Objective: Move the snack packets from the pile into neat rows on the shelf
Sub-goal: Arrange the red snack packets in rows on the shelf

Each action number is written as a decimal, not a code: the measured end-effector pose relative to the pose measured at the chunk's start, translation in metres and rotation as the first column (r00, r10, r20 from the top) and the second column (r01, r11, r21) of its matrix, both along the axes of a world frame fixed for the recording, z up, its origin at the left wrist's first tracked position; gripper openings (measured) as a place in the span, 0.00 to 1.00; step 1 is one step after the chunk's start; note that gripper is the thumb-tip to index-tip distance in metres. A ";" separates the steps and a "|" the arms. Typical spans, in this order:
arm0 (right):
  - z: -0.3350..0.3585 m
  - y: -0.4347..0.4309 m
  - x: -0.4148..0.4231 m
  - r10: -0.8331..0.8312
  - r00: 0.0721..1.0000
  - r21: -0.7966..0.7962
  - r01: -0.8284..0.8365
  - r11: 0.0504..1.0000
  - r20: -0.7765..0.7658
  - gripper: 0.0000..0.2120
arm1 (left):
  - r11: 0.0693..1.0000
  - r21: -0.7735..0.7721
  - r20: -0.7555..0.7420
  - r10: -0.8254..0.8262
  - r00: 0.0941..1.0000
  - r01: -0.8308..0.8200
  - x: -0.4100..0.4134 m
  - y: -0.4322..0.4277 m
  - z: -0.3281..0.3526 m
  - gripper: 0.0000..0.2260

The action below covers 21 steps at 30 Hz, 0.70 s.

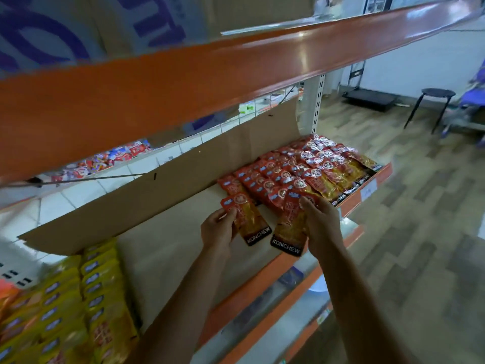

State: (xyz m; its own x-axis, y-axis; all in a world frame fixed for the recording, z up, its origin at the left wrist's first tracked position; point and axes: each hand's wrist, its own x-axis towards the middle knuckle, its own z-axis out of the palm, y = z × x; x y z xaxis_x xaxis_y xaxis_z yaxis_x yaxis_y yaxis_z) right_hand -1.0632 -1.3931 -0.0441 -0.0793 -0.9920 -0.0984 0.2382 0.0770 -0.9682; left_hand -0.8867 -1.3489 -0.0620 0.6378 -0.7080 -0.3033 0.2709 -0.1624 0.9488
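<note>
My left hand [217,228] grips a red and gold snack packet [246,219] by its left edge, just above the shelf board [162,258]. My right hand [321,222] holds a second packet of the same kind [290,227] from its right side, fingers curled over its top. Both packets show a black band at their near end. Behind and to the right of them, rows of the same red packets [301,169] lie overlapping on the shelf up to its right end.
A cardboard flap [168,187] stands along the back of the shelf. Yellow packets [86,298] fill the shelf's left part. An orange shelf [210,67] hangs overhead. Lower shelves [275,298] jut out below. A black stool [433,101] stands on the wood floor at right.
</note>
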 end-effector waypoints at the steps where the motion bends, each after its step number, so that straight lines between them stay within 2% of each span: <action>1: 0.000 -0.008 0.001 0.000 1.000 0.002 0.000 1.000 -0.012 0.04 | 1.000 0.023 0.027 0.014 1.000 -0.015 0.004 -0.007 -0.003 0.07; 5: 0.002 -0.034 0.003 0.045 0.998 -0.014 -0.046 0.999 -0.037 0.04 | 0.986 0.144 0.192 0.059 0.980 -0.088 0.013 -0.026 -0.008 0.07; 7: 0.005 -0.047 0.004 0.072 0.994 -0.025 -0.074 0.997 -0.080 0.05 | 0.980 0.161 0.208 0.080 0.975 -0.115 0.014 -0.034 -0.008 0.05; 12: 0.011 -0.077 0.011 0.186 0.979 -0.041 -0.190 0.981 -0.087 0.06 | 0.966 0.176 0.205 0.153 0.967 -0.191 0.015 -0.058 -0.010 0.11; 15: 0.014 -0.094 0.015 0.256 0.963 -0.038 -0.260 0.965 -0.087 0.10 | 0.956 0.188 0.238 0.177 0.955 -0.224 0.015 -0.070 -0.010 0.09; 17: 0.017 -0.104 0.017 0.284 0.951 -0.048 -0.291 0.955 -0.121 0.08 | 0.946 0.204 0.262 0.197 0.945 -0.254 0.015 -0.075 -0.008 0.07; 19: 0.018 -0.113 0.019 0.309 0.940 -0.060 -0.320 0.945 -0.147 0.07 | 0.933 0.242 0.292 0.193 0.937 -0.268 0.015 -0.079 -0.010 0.05; 21: 0.015 -0.119 0.022 0.340 0.928 -0.068 -0.353 0.933 -0.152 0.09 | 0.919 0.296 0.352 0.148 0.924 -0.260 0.014 -0.081 -0.011 0.07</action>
